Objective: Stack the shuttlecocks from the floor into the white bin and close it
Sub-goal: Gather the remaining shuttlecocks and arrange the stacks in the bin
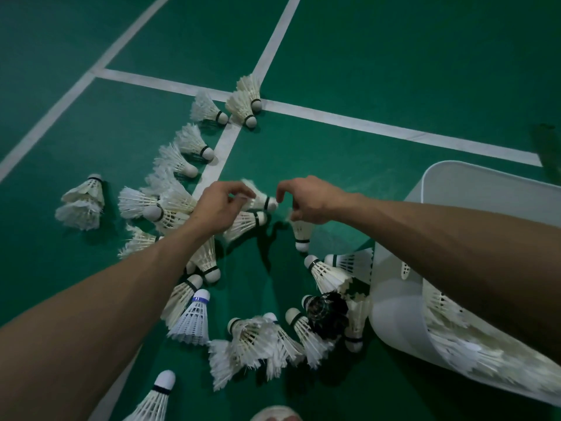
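Pinching shuttlecock [262, 200] by its feathers: left hand [221, 206] | right hand [311, 202] curled, grip unclear | white bin [391, 317] beside

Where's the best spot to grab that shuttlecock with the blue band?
Pinch the blue-banded shuttlecock at its cork tip, probably coming from above and from its right. The tip is small and firm and lies exposed at the far end. The flared skirt looks crushable, and a neighbouring shuttlecock crowds its left side.

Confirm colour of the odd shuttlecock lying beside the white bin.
Black. The odd shuttlecock lies beside the white bin; head view shows it.
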A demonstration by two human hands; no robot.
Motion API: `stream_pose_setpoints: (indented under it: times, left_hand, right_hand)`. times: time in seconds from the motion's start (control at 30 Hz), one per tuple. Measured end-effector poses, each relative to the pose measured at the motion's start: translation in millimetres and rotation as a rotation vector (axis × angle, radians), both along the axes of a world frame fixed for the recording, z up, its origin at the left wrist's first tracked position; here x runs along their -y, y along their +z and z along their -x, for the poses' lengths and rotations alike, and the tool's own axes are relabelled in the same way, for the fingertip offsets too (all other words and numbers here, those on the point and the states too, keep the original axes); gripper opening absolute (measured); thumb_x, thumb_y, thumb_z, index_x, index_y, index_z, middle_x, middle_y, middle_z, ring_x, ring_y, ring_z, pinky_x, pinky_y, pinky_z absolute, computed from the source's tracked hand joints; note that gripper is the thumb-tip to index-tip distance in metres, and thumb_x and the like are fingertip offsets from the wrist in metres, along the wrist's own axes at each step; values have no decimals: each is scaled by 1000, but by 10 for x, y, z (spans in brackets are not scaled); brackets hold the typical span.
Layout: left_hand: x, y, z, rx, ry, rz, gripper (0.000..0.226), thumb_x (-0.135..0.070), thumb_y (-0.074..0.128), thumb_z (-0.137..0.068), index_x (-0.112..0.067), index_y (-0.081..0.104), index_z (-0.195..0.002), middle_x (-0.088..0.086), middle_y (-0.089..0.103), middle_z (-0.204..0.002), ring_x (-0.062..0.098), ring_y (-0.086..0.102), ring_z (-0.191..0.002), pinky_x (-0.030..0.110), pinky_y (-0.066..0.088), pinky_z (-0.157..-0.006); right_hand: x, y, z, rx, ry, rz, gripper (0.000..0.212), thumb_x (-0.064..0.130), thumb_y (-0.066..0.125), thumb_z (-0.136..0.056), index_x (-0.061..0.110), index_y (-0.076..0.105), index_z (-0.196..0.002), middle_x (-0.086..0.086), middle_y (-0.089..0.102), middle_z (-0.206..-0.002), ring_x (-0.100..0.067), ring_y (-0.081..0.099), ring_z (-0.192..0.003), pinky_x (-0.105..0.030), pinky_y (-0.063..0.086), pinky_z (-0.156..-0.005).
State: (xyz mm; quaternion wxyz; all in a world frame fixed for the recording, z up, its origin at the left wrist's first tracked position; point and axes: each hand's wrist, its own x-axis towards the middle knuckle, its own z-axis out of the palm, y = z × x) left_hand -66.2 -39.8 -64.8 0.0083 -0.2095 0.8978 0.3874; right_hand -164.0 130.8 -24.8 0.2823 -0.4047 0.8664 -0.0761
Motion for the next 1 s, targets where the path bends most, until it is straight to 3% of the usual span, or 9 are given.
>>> stream_pose_setpoints:
  times: [0.1,0.23,0.37,0.47,0.53,0.67,0.73,0.9,1.0]
  left_hand:
    - [-31,56,-78,52,41,-34,17,-20,70,-85,-19,73,-102,1,69,-97,3,56,-66,22,45,-70]
    - [-113,188,-172,71,62,-174,56,-19,86,-66,-22,67,-118,-1,64,-114,15,63,-97,32,52,-88]
    - [-230,412,-205,52,73,-225,69,-7,86,-63,-26,61,-124,6,60,-121,18,61,-101,38,57,-84]
    - [-384,642,-221,-15,67,-284,72,1,82,-65,-22,58,-129,4,59,-115,11,61,-92,23,55,-72]
    - [-511,795,-233,-51,53,-317,76,4,82,-64,-19,55,-132,3,59,-114,8,62,-91,22,55,-73]
    - [-753,1029,-260,-99,41,-337,82,4,83,-62,-20,53,-134,5,59,-117,17,64,-95,36,57,-83]
    - [-871,1144,-282,-132,21,-348,82,4,83,-62,-20,52,-135,3,58,-118,15,64,-94,33,57,-81]
    - [-1188,1381,-359,-178,-63,-400,84,6,81,-63,-20,50,-136,-1,54,-122,12,61,-97,28,57,-79]
    - [-1382,1476,-351,-191,-126,-399,87,5,81,-62,-21,48,-138,-2,51,-129,8,58,-99,28,56,-81]
  right_hand:
    - [-34,98,-3,22,-12,4,36,7,53,-95,24,52,-127,-9,61,-119,-23,56,-98,-33,46,-81]
    - [-133,313,-44,36,-37,24,37,3,45,-97,22,64,-122,-8,59,-132,-24,58,-111,-29,45,-83]
    - [-296,521,-55,75,-186,137,28,4,51,-95,12,70,-115,-7,66,-119,-16,59,-87,-23,45,-67]
    - [-465,681,-42,122,-322,251,24,4,56,-92,8,71,-110,-10,69,-104,-16,63,-73,-23,52,-61]
    - [-596,794,-63,147,-378,319,21,4,59,-91,6,71,-107,-10,68,-99,-17,66,-75,-24,57,-64]
    - [-869,1003,-183,219,-460,437,20,-1,63,-87,-2,69,-107,-15,68,-101,-22,66,-81,-33,60,-75]
    - [-1001,1116,-276,245,-488,500,24,-4,66,-83,-4,68,-107,-18,67,-100,-21,66,-78,-34,60,-75]
    - [-1392,1374,-494,227,-512,572,41,-3,79,-70,4,68,-110,-3,63,-91,-13,64,-80,-19,56,-70]
    - [-1638,1464,-577,194,-586,609,45,-4,78,-70,9,67,-111,0,60,-82,-12,61,-69,-16,50,-59]
